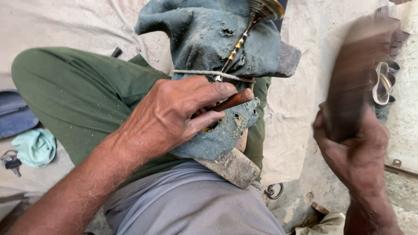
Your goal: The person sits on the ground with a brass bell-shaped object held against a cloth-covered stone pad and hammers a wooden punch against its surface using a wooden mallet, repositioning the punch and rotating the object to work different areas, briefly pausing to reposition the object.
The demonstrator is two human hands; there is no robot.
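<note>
- Dusty blue cloth [204, 35] draped your green-trousered knee [78, 91], tied with string [209, 73] over a wooden block [233, 165].
- Your left hand [174, 113] pinched a thin tool, wooden handle [233, 100]; its long axis ran up-right toward a brass piece [265, 8].
- Your right hand [352, 152], well apart to the right, gripped a blurred dark mallet [352, 82], raised.

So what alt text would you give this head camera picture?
A person's left hand pinches a brown-handled tool against a dusty blue cloth tied over a wooden block on their lap. The right hand grips a blurred dark mallet.
</note>
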